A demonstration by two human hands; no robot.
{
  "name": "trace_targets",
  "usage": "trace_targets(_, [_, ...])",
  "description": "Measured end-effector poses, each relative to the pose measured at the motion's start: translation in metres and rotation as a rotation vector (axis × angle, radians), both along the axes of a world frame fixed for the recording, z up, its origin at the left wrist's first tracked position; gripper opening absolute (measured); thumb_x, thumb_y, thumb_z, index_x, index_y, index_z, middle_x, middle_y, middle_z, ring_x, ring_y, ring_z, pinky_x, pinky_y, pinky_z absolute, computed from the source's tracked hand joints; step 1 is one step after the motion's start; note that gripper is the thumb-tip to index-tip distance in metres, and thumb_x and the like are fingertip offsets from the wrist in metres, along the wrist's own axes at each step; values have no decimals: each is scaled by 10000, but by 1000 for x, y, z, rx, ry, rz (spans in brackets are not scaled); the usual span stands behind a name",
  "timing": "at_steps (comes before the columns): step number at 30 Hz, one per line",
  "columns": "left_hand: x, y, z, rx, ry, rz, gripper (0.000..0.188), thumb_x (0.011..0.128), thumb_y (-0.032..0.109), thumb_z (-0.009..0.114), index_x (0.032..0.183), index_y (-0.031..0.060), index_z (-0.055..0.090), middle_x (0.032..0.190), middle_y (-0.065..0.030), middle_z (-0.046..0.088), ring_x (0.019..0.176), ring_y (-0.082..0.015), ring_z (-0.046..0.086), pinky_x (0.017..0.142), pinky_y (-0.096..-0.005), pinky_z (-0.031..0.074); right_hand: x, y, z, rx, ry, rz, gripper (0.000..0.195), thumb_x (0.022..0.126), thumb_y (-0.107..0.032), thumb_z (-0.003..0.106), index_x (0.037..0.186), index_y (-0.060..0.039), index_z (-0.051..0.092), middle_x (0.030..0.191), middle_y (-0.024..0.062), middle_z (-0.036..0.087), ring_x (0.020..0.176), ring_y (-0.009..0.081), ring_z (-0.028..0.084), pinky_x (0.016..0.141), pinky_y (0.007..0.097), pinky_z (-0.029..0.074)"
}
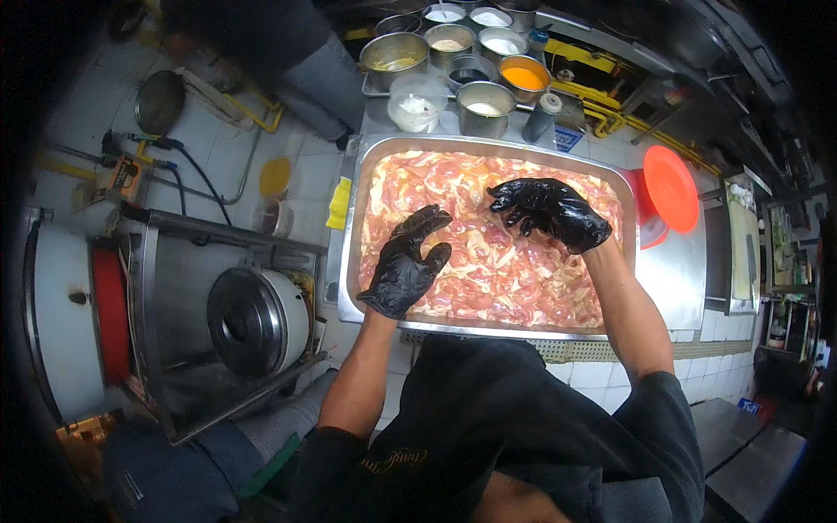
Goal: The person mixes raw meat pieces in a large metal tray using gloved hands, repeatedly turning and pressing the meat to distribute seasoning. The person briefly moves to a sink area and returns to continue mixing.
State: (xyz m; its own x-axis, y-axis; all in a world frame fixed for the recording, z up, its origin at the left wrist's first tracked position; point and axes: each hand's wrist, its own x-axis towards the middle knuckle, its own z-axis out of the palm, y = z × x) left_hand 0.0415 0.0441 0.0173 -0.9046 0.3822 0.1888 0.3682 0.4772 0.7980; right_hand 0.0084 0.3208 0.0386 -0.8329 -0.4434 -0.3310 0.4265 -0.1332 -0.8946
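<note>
A deep stainless-steel tray (490, 332) stands before me, filled with glistening pieces of raw meat (484, 287), likely chicken. My left hand (407, 265), in a black glove, is over the tray's left part with thumb and fingers apart and nothing in it. Over the upper right part, my right hand (549, 212) wears a matching glove; its fingers are slightly curled and spread, holding nothing visible. Whether the right fingertips touch the meat, I cannot tell.
Beyond the tray stand several metal pots, one with orange liquid (523, 75), a plastic tub of white powder (416, 108) and a squeeze bottle (543, 118). A red plastic bowl (673, 189) is at right, a yellow cloth (339, 202) at left. A lidded pot (245, 323) sits lower left.
</note>
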Motion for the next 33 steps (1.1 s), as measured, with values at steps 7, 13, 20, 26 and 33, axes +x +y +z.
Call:
trace_targets(7, [-4, 15, 8, 115, -126, -25, 373, 827, 87, 659, 1195, 93, 598, 1265, -88, 566, 1194, -206, 511, 955, -343, 414, 18, 9, 13, 2, -39, -39, 344, 925, -190, 484, 1209, -21, 580, 1101, 84, 662, 857, 152, 636, 659, 254, 496])
trace_targets(13, [-5, 25, 16, 251, -130, -10, 364, 780, 43, 668, 1140, 71, 619, 1189, -127, 607, 1135, -280, 554, 970, -366, 426, 29, 13, 21, -61, 3, -6, 412, 957, -280, 470, 1263, -11, 531, 1138, 108, 646, 966, 191, 637, 693, 278, 504])
trace_targets(20, [-16, 55, 47, 192, 173, -36, 356, 749, -21, 678, 1098, 36, 636, 1116, -98, 638, 1078, -234, 575, 954, -345, 423, 31, 6, 22, -378, -198, 70, 913, 862, -726, 201, 1343, 14, 431, 1305, 186, 525, 1154, 300, 545, 876, 415, 468])
trace_targets(26, [-20, 66, 51, 84, 219, -57, 324, 721, -10, 698, 1036, 56, 659, 1032, -80, 657, 995, -230, 600, 897, -339, 450, 39, -3, 16, -564, -312, 5, 1049, 804, -798, 167, 1361, 65, 378, 1342, 210, 484, 1245, 319, 465, 1005, 506, 360])
trace_targets(33, [-20, 65, 35, 43, 309, -72, 277, 711, 20, 708, 980, 89, 692, 955, -80, 671, 905, -256, 619, 817, -362, 488, 42, -5, 8, -572, -380, -70, 1080, 787, -815, 191, 1352, 86, 378, 1345, 210, 480, 1263, 310, 441, 1042, 484, 321])
